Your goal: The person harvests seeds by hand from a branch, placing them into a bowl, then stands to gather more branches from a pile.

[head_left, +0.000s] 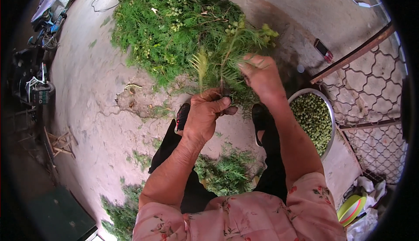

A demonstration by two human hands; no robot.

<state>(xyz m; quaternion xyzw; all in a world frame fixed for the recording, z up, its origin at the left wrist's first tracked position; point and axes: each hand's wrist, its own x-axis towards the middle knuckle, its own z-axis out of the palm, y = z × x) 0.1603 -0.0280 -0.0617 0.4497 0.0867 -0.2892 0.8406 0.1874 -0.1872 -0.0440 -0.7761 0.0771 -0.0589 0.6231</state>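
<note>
My left hand (207, 112) is closed round the woody stem of a leafy evergreen branch (227, 62), held upright between my knees. Its feathery sprays fan out above my fist, some yellowish. At the branch's right side, my right hand (263, 78) has its fingers curled in against the foliage. Slight blur and leaves hide what they pinch. Beyond both hands lies a large heap of cut evergreen branches (161, 27) bearing small pale-green cones. Beside my right forearm stands a round metal basin (332, 123) full of small green cones (310, 121).
Stripped greenery (229, 173) lies between my feet, with more (124, 210) at lower left. A mobile phone (323, 50) rests on the floor near a metal-framed mesh panel (371, 79). A wooden folding stool (60, 141) and a parked bike (41, 84) stand at left.
</note>
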